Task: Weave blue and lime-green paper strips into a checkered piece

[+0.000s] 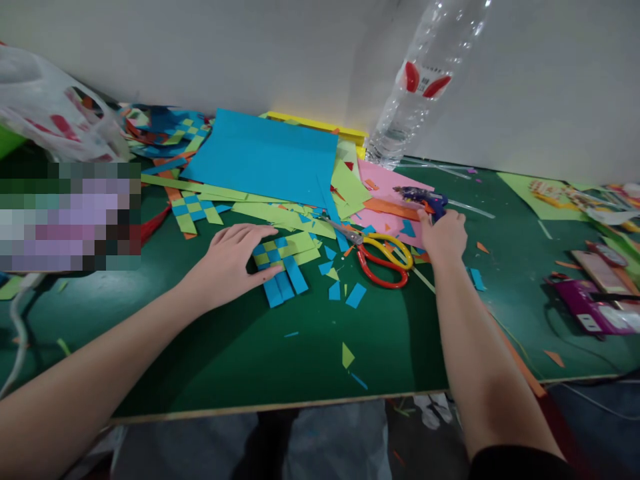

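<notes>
My left hand (pixel 231 261) lies on the green table (pixel 280 353) with its fingers stretched flat, the fingertips pressing on a small woven mat of blue and light-green paper strips (pixel 283 263). My right hand (pixel 444 235) is further back and to the right, its fingers closed round the handle of a blue glue gun (pixel 423 198) that rests over pink paper (pixel 387 193). Between the hands lie scissors with yellow and red handles (pixel 383 257), untouched.
A large blue sheet (pixel 263 157) and green strips are piled at the back, beside a clear plastic bottle (pixel 423 83) by the wall. A second woven piece (pixel 193 212) lies left. Paper scraps dot the table. A purple device (pixel 593 310) and papers sit far right.
</notes>
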Demonstrator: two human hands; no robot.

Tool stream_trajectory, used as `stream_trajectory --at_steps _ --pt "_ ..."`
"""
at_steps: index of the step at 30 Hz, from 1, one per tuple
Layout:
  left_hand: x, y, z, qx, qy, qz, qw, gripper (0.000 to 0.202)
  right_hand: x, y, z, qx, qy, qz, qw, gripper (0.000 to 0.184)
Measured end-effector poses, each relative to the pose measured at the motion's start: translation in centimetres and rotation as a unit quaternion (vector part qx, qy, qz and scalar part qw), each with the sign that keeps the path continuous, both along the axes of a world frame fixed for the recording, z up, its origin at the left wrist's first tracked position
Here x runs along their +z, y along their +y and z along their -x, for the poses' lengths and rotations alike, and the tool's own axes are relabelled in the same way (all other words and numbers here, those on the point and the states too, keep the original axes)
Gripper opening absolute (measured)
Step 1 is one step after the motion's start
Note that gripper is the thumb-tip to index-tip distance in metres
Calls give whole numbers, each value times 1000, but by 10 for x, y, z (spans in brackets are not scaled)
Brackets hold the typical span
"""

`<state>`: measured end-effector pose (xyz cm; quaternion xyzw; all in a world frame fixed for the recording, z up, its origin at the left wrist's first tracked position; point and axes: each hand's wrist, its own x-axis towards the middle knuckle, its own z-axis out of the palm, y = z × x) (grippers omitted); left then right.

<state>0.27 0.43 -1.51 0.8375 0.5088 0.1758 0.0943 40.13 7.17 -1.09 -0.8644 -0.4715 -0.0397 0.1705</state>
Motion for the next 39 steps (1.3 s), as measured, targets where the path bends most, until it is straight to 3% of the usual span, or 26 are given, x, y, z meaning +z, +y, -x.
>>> stream_trajectory --at_steps 7,17,20,24,28,30,33,36,39 --pt "-3 0 1 1 12 22 1000 64 -11 3 -2 -1 -40 -22 999 54" --pt "1 -1 0 -8 14 39 999 65 -28 10 -13 27 -11 -75 997 70" --pt "0 0 0 -13 22 42 999 66 -24 9 -10 41 -15 -72 996 67" --pt "-1 0 1 -21 28 37 999 65 -4 0 9 99 -66 -113 986 62" --pt "-1 0 0 -40 26 27 999 62 20 -23 47 289 -92 -176 936 40" --pt "-1 0 0 -52 22 26 998 60 25 -37 71 407 -97 -174 891 29" --pt "0 0 0 -65 12 27 997 56 23 -56 103 570 -124 -144 800 20" --pt "0 0 -1 -69 9 19 997 55 17 -67 122 638 -165 -146 737 20" --pt "-1 0 -2 -71 11 5 997 57 11 -67 128 640 -188 -134 733 18"
